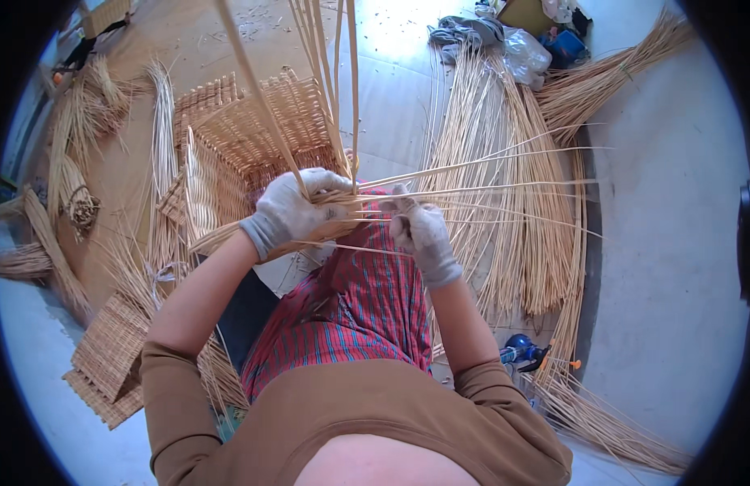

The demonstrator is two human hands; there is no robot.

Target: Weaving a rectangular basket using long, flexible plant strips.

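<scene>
A square wicker basket [266,125], open at the top and tilted, rests by my lap with its inside showing. My left hand [290,206], in a whitish glove, is closed on the basket's near right corner. Long pale wicker strands [496,189] run out from that corner to the right, and several thicker ones [355,89] rise from the rim. Just right of the corner, my gloved right hand [424,233] has its fingers curled and pinched at the strands. Exactly which strands it grips is hard to make out.
A big spread of loose wicker [545,235] covers the floor at right, beside a wall. Woven panels [112,348] lie at lower left, with more bundles [75,190] at far left. A blue tool [521,350] sits near my right elbow. Plastic bags [525,57] stand at the back.
</scene>
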